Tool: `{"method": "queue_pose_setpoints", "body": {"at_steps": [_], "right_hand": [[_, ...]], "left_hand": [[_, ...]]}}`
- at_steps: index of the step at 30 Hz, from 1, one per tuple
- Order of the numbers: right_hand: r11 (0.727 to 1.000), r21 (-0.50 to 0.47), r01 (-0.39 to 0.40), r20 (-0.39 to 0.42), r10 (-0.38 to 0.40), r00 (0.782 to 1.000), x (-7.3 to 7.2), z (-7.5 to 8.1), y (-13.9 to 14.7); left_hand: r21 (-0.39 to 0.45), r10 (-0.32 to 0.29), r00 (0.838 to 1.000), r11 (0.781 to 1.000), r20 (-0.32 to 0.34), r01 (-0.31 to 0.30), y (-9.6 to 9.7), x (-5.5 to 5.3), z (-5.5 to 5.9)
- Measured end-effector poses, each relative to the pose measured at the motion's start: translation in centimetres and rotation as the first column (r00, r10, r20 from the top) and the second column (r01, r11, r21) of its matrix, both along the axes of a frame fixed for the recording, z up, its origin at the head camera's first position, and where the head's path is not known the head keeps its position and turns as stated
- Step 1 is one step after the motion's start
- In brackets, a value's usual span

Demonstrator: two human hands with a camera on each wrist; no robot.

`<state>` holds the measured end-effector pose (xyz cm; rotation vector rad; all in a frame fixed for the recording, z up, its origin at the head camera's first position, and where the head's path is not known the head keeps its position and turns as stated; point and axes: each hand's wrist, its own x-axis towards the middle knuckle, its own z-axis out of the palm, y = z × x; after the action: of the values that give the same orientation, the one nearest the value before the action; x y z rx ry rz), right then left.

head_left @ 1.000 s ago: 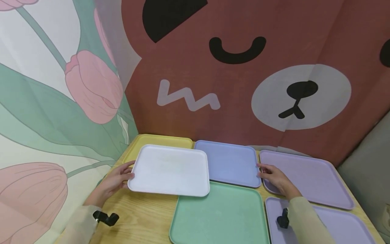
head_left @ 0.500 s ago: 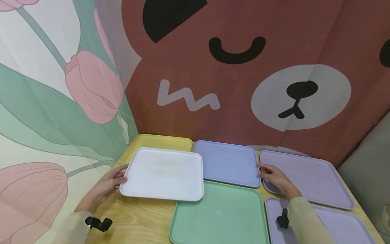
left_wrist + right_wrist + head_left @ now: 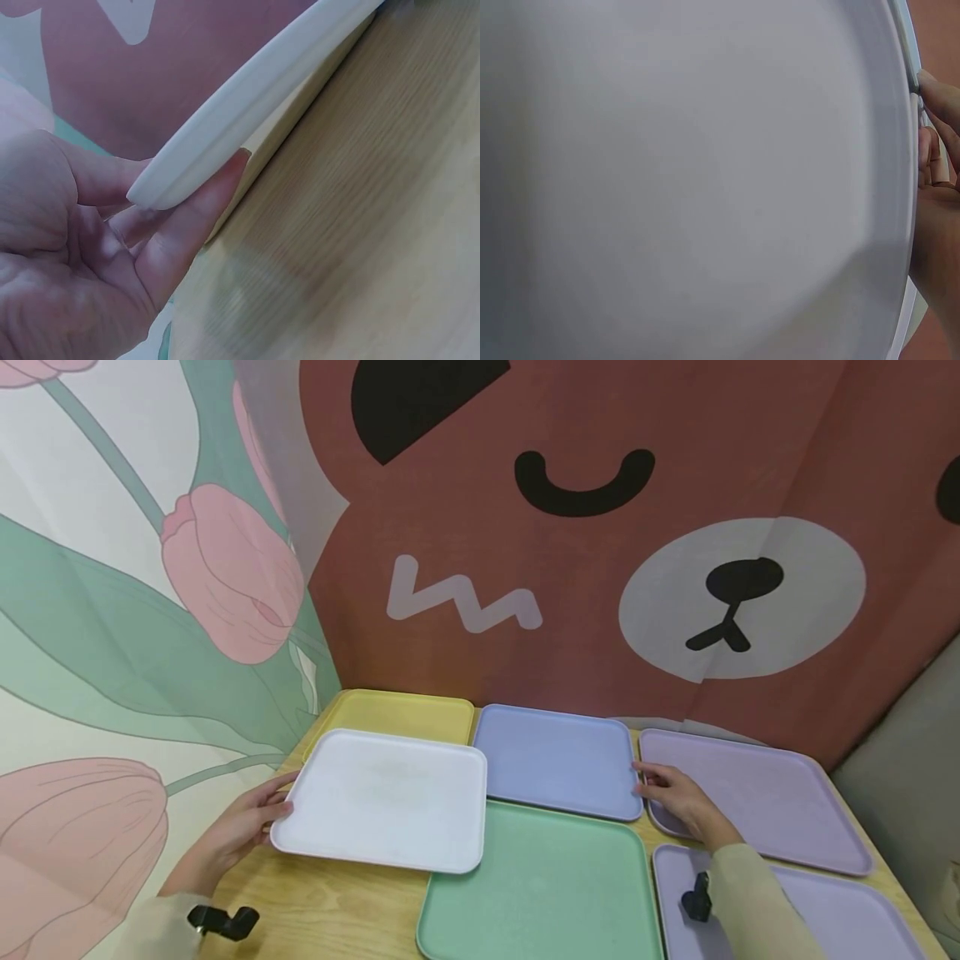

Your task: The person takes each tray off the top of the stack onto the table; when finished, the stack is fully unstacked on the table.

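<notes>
My left hand [image 3: 228, 843] pinches the left edge of a white rectangular tray [image 3: 386, 797]. In the left wrist view the tray's rim [image 3: 225, 120] lies between thumb and fingers, raised over the wood. From above, it overlaps the front of a yellow tray [image 3: 408, 714] and a corner of a green tray [image 3: 547, 885]. My right hand [image 3: 682, 797] touches the right rim of a blue tray [image 3: 558, 760] with its fingertips. That tray lies flat at the back middle. In the right wrist view, the right hand [image 3: 937, 180] is partly hidden behind a pale tray [image 3: 720, 180].
A lavender tray [image 3: 757, 802] lies at the back right, and a second lavender tray [image 3: 832, 914] lies in front of it, beneath my right sleeve. Bare wooden table [image 3: 330, 902] shows at front left. A bear-print curtain [image 3: 450, 652] hangs along the back edge.
My left hand has carried the white tray left and toward me, uncovering more of the yellow, blue and green trays. The right hand has stayed at the blue tray's edge.
</notes>
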<state>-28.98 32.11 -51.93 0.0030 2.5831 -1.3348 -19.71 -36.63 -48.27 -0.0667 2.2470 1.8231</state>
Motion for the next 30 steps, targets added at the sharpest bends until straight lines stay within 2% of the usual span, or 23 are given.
{"method": "queue_pose_setpoints", "body": {"at_steps": [6, 21, 30], "right_hand": [[1.000, -0.016, -0.002, 0.007, 0.002, 1.000, 0.0, -0.1, 0.0], [1.000, -0.027, 0.007, 0.031, -0.006, 1.000, 0.0, 0.2, -0.2], [0.999, -0.042, 0.014, 0.049, -0.012, 0.999, -0.3, -0.1, 0.1]], "left_hand": [[-0.029, 0.038, 0.999, 0.999, 0.005, -0.038, -0.7, 0.8, 0.1], [-0.024, 0.038, 0.999, 0.999, 0.011, -0.038, -3.0, 3.0, -0.2], [-0.070, 0.083, 0.996, 0.994, 0.017, -0.082, -3.8, 4.0, -0.3]]}}
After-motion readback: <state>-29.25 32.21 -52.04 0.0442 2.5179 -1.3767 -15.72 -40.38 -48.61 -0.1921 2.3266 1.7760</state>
